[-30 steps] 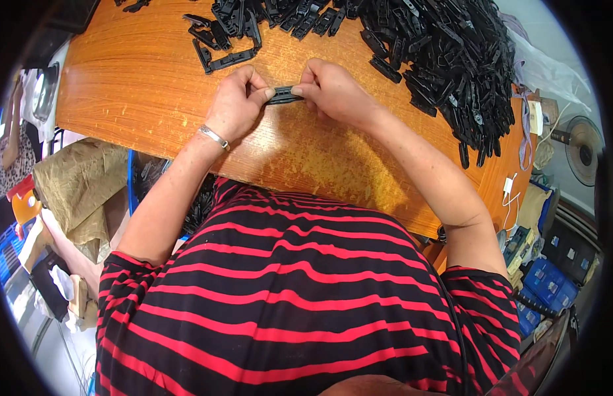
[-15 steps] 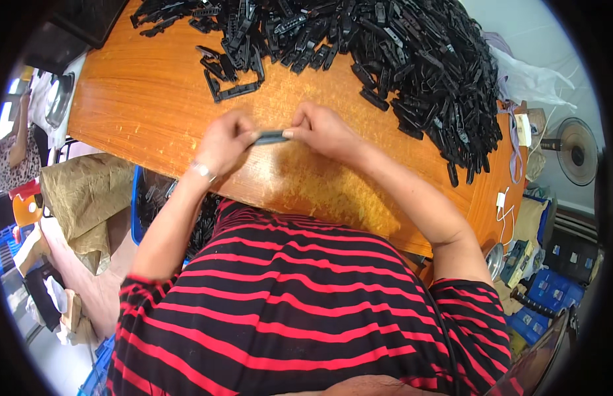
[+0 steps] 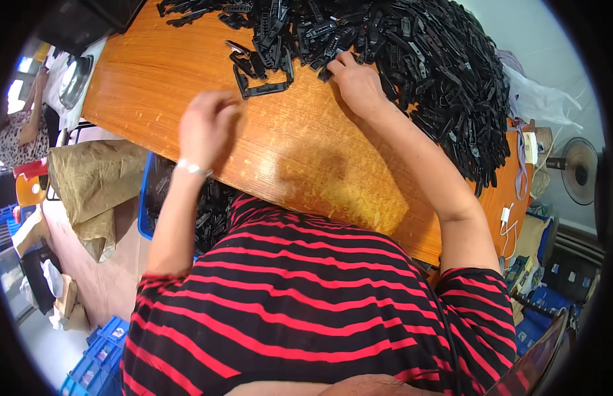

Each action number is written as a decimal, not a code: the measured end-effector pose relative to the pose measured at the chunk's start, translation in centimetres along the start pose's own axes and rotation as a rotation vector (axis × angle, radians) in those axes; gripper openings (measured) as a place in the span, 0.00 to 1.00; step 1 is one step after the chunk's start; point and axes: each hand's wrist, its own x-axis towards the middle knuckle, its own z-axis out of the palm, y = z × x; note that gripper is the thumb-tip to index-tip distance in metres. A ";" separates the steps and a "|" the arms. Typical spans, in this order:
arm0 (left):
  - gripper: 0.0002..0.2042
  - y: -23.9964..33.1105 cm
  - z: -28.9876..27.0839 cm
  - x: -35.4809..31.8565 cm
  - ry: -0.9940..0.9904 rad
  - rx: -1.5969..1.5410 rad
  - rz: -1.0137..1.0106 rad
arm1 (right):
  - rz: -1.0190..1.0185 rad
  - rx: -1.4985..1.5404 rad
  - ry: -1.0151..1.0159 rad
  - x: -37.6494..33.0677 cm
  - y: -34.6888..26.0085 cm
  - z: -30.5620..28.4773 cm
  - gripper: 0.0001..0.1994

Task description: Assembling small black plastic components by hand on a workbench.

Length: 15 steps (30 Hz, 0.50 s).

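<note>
“Across the desk (image 3: 154, 72), my 2 hands were well apart: the right hand (image 3: 360, 84) had its fingertips down at the near edge of the heap of black parts (image 3: 445, 86), and the left hand (image 3: 202, 125) was above bare wood, near the desk's front edge.”

“Which step was that?”

“Picking from the heap, I'd judge. The next move called for a pinch on just 1 dark part (image 3: 325, 74), lifted without dragging its tangled neighbours along.”

“Did you have hold of it?”

“I couldn't tell. My right fingers were bent down over it and looked to be touching, but the grip itself didn't show. The left hand was blurred, its fingers curled, so I couldn't say whether it held anything.”

“And where did that part lie?”

“Right at my right fingertips, well apart from the left hand and farther out from me. Between the 2 hands, a little beyond, lay a loose cluster of black pieces (image 3: 267, 88); the heap spread beyond the right hand and off to its right.”
</note>
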 end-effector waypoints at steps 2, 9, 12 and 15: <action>0.10 1.3 2.4 1.3 0.009 0.130 0.120 | -0.025 0.002 -0.031 0.1 -1.4 -0.7 0.08; 0.09 2.4 5.0 2.9 -0.099 0.232 0.146 | -0.118 0.247 -0.181 -3.5 -7.4 -2.3 0.04; 0.08 2.3 4.7 2.8 -0.064 0.255 0.270 | -0.069 0.357 -0.152 -3.9 -7.6 -3.2 0.04; 0.09 2.7 3.8 2.4 -0.110 0.186 0.168 | 0.018 0.459 -0.078 -2.6 -7.8 -5.4 0.06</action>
